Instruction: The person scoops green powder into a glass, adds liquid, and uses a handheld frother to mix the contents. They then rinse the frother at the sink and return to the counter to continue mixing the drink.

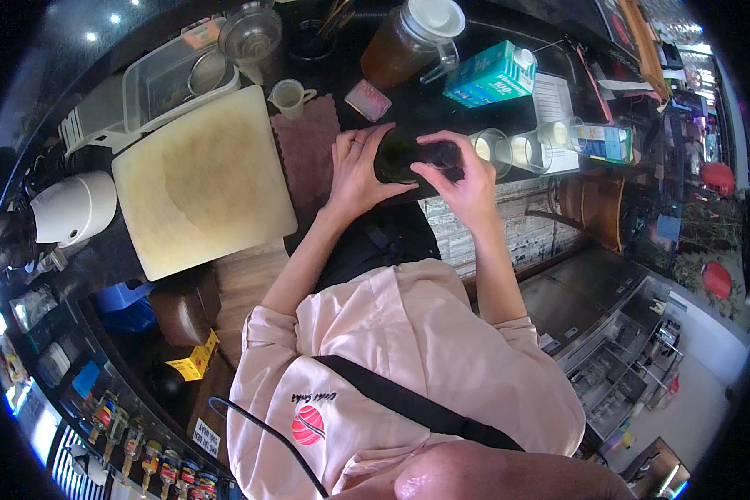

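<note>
My left hand [361,167], with a ring on one finger, wraps the side of a dark green bottle-like container [395,156]. My right hand [472,181] has its thumb and fingers around the container's narrower dark end. Whether that end is a cap or a neck is too dark to tell. Just right of my right hand, three clear glasses [494,150] with white contents stand in a row. A mauve cloth [306,147] lies left of my left hand. Beyond the hands is a small pink-and-white packet [367,100].
A large cutting board [206,181] lies at left, beside a clear plastic bin [175,81] and a white appliance [75,207]. Toward the back are a small measuring jug [290,99], a lidded pitcher of brown liquid [390,53], and a teal milk carton [487,75]. A printed sheet [553,100] lies at right.
</note>
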Available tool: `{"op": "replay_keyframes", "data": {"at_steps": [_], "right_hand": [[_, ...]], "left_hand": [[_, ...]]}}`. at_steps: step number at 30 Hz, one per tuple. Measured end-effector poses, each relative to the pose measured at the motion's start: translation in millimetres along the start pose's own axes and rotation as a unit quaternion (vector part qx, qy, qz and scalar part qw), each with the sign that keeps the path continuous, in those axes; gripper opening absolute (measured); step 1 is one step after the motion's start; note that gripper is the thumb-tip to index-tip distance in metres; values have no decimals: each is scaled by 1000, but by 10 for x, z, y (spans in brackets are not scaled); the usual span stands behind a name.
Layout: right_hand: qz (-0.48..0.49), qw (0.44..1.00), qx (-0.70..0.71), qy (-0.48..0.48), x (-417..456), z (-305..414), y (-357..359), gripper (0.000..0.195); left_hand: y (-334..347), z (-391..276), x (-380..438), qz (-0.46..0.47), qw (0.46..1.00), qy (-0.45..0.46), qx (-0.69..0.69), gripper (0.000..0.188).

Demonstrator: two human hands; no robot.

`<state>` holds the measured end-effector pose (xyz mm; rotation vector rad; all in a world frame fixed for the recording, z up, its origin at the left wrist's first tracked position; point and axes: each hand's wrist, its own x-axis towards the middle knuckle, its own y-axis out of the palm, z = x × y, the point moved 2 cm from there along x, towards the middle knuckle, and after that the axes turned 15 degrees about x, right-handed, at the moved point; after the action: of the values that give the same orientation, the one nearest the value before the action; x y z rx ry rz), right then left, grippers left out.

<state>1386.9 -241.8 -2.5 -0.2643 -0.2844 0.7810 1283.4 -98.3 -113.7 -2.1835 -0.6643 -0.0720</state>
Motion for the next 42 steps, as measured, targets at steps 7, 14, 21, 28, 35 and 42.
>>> {"op": "replay_keyframes", "data": {"at_steps": [7,14,21,28,35,42], "right_hand": [[-5,1000,11,-3,-19,-36,35,42],[-20,1000,3,-23,-9,1,-21,45],[-5,999,5,-33,-36,29,-53,51],[-6,999,-22,-45,-42,-7,-47,52],[-12,998,-24,-51,-38,33,-39,51],[-30,999,-15,-33,-93,-42,-108,52]], "left_hand": [[-12,-6,-4,-17,1000,1,-2,97],[-27,6,14,-14,1000,4,-2,98],[-10,32,-2,-14,1000,12,5,101],[-15,34,-5,-13,1000,13,0,101],[-23,38,-10,-3,1000,7,2,101],[-18,-7,48,-7,1000,15,11,101]]}}
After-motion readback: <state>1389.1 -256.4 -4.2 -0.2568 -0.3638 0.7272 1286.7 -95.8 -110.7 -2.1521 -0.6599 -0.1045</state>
